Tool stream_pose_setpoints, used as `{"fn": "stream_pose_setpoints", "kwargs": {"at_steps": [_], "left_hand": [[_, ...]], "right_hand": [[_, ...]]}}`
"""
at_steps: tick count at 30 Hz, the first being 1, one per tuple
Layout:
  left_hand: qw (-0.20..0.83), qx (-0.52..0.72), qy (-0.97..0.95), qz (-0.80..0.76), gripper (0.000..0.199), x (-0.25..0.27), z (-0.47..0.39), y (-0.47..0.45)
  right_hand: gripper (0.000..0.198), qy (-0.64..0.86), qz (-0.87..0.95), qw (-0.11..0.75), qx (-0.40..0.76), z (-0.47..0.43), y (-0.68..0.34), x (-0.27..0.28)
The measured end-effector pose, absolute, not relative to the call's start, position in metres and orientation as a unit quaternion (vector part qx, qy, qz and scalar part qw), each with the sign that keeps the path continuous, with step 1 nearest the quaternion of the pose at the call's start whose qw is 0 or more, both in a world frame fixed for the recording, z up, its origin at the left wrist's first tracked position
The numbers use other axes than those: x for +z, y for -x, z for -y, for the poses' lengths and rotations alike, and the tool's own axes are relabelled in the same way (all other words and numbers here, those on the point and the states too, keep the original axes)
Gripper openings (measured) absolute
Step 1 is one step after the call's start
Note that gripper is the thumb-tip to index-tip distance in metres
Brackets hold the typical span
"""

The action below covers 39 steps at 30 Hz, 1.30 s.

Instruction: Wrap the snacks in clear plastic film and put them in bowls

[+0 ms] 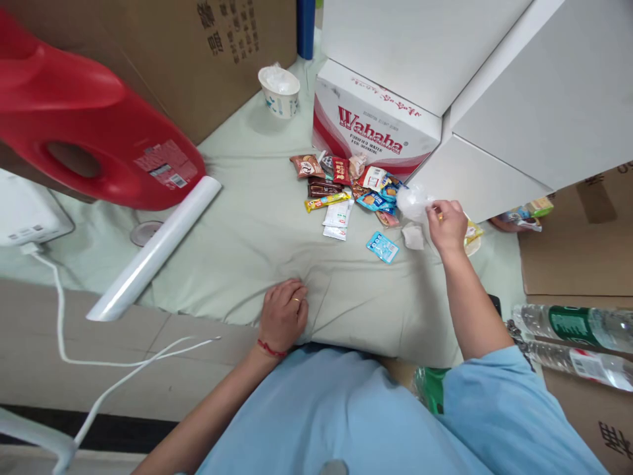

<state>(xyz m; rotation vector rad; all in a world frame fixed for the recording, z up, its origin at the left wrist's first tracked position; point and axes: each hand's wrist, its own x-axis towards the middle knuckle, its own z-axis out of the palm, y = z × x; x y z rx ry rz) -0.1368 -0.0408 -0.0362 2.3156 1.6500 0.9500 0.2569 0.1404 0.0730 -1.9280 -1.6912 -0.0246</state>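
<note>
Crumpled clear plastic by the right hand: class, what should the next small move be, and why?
Probably the right hand should ease the crumpled clear plastic gently away from the snack packets. That hand is at the plastic's edge, and the plastic lies close beside the pile, while the left hand rests on the cloth.

Red jug (113, 128) beside white tube (156, 249)

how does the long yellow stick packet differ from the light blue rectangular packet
The long yellow stick packet is slim; the light blue rectangular packet is shorter and broader. The yellow one lies right beside dark brown packets, while the blue one lies apart from its neighbours. Both have printed wrappers.
</note>
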Motion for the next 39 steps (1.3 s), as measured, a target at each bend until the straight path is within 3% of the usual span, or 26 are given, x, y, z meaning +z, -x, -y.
{"fn": "stream_pose_setpoints", "kwargs": {"at_steps": [3,5,7,10,12,14,18,22,26,29,32,34,36,39], "left_hand": [[0.144,0.362,-0.728,-0.565,0.022,-0.027,0.036,0.134],[0.199,0.386,-0.704,-0.562,0.022,-0.014,0.03,0.126],[0.263,0.405,-0.687,-0.543,0.022,0.003,0.025,0.111],[0.401,0.439,-0.627,-0.503,0.028,0.022,0.017,0.082],[0.491,0.446,-0.573,-0.481,0.052,0.027,0.014,0.062],[0.551,0.426,-0.535,-0.479,0.067,0.025,0.011,0.047],[0.618,0.382,-0.456,-0.514,0.034,0.014,0.007,0.035],[0.626,0.412,-0.385,-0.538,0.036,0.011,0.006,0.035],[0.615,0.404,-0.393,-0.552,0.039,0.015,0.01,0.036],[0.582,0.394,-0.423,-0.571,0.039,0.016,0.013,0.038],[0.568,0.391,-0.436,-0.578,0.04,0.013,0.012,0.038],[0.585,0.398,-0.423,-0.566,0.043,0.011,0.011,0.038],[0.618,0.411,-0.392,-0.544,0.047,0.008,0.01,0.036],[0.686,0.41,-0.342,-0.494,0.057,0.007,0.012,0.032]], "right_hand": [[0.018,0.714,0.508,0.442,0.191,-0.109,-0.246,0.083],[0.025,0.673,0.414,0.496,0.36,-0.082,-0.227,0.08],[0.033,0.619,0.346,0.503,0.494,-0.052,-0.2,0.071],[0.038,0.577,0.281,0.486,0.594,-0.011,-0.16,0.05],[0.036,0.569,0.262,0.476,0.617,0.01,-0.142,0.037],[0.035,0.563,0.259,0.48,0.621,0.025,-0.133,0.029],[0.034,0.569,0.25,0.534,0.574,0.032,-0.152,0.032],[0.032,0.585,0.226,0.604,0.491,0.015,-0.194,0.043],[0.037,0.609,0.311,0.603,0.411,-0.002,-0.213,0.055],[0.037,0.64,0.471,0.55,0.256,0.005,-0.2,0.066],[0.029,0.568,0.7,0.405,0.152,0.024,-0.176,0.067],[0.021,0.507,0.797,0.297,0.137,0.036,-0.163,0.058],[0.013,0.509,0.814,0.242,0.144,0.043,-0.158,0.044],[0.018,0.552,0.76,0.275,0.204,0.048,-0.162,0.028]]}}
